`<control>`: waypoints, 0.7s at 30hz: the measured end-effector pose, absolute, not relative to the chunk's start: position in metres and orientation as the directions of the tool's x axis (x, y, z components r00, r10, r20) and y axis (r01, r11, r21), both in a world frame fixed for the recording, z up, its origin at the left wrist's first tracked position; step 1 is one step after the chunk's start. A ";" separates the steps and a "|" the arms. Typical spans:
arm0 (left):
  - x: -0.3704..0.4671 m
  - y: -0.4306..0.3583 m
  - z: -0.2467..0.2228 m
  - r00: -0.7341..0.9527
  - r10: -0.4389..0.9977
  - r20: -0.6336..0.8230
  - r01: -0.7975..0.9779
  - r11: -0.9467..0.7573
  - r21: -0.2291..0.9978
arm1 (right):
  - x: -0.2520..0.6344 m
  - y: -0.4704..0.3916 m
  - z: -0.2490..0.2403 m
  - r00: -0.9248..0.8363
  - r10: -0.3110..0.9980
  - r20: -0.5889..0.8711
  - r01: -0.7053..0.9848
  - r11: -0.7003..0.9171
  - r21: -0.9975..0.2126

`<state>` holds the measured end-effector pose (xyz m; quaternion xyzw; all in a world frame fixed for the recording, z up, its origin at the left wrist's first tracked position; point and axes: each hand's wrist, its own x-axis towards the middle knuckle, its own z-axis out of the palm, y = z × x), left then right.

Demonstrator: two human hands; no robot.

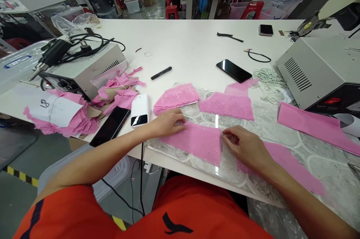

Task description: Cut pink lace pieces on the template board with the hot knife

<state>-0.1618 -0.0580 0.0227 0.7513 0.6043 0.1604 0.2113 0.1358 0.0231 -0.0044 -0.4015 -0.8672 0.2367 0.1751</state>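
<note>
A sheer pink fabric piece [197,142] lies on the clear patterned mat [284,130] in front of me. My left hand [170,122] is at its upper left corner, fingers curled together on the cloth; whether it pinches the edge is hidden. At the right edge of that piece, my right hand [243,143] has its thumb and forefinger close together, and what lies between them is too small to make out. Two pink lace pieces [176,97] [227,105] lie just beyond. Another pink piece [295,166] lies partly under my right forearm.
Left: a grey machine box [92,66], pink bundles [60,113], a white device [140,109] and a dark phone [110,126]. Ahead: a pen [161,73] and another phone [234,70]. Right: a second machine box [323,70], pale elastic [268,78] and a pink strip [315,124].
</note>
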 end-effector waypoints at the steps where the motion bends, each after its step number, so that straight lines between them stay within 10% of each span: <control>1: -0.159 -0.056 0.019 0.214 0.977 -0.014 0.841 -0.177 0.511 | 0.134 0.023 -0.005 -0.614 0.782 0.106 0.618 0.560 -0.552; 14: -0.160 -0.064 0.012 0.123 0.989 0.085 0.873 -0.149 0.464 | 0.116 0.026 0.002 -0.624 0.778 0.073 0.646 0.567 -0.511; 21: -0.166 -0.075 0.008 0.245 0.936 0.253 0.955 -0.278 0.103 | 0.148 0.024 0.014 -0.534 0.822 0.197 0.646 0.547 -0.533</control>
